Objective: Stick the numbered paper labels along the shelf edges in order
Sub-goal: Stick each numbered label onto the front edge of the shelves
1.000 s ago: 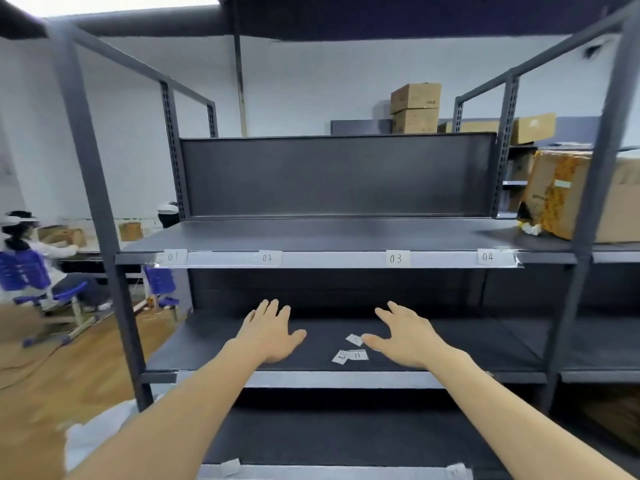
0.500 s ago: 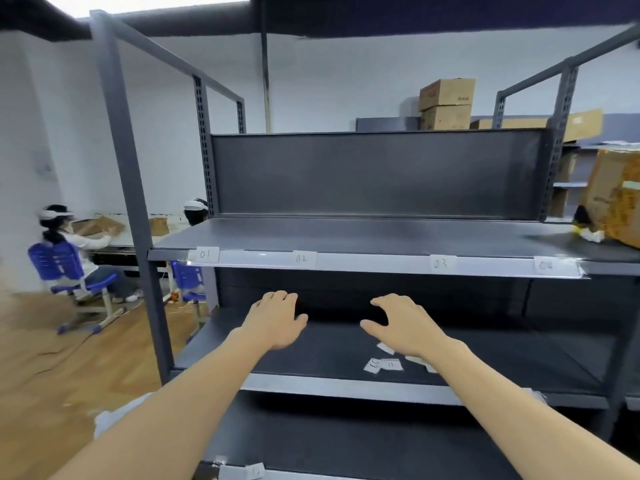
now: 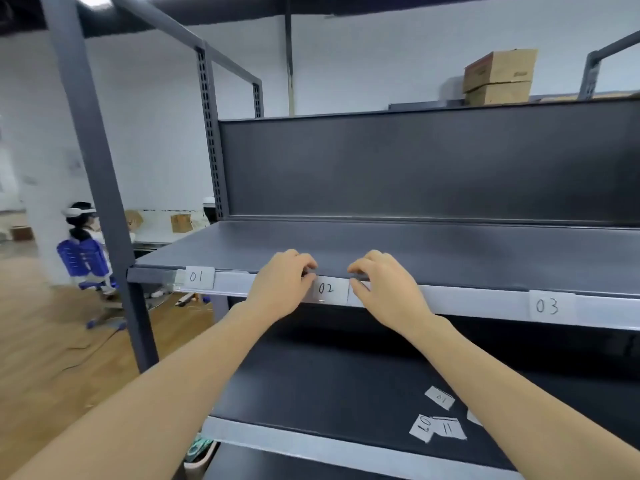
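A pale strip runs along the upper shelf edge (image 3: 467,301). It carries paper labels 01 (image 3: 197,277), 02 (image 3: 327,289) and 03 (image 3: 549,306). My left hand (image 3: 280,289) has its fingertips pinched at the upper left corner of label 02. My right hand (image 3: 384,289) pinches at the label's upper right corner, thumb against the strip. Several loose numbered labels (image 3: 446,427) lie on the lower shelf (image 3: 311,375), below my right forearm, which hides one of them in part.
A grey rack upright (image 3: 100,188) stands at the left. Behind it a person sits on a blue chair (image 3: 83,261) on the wooden floor. Two cardboard boxes (image 3: 498,77) are stacked behind the rack's dark back panel (image 3: 415,161).
Both hands rose from above the lower shelf to the upper shelf edge and closed on label 02. The view moved closer and to the left.
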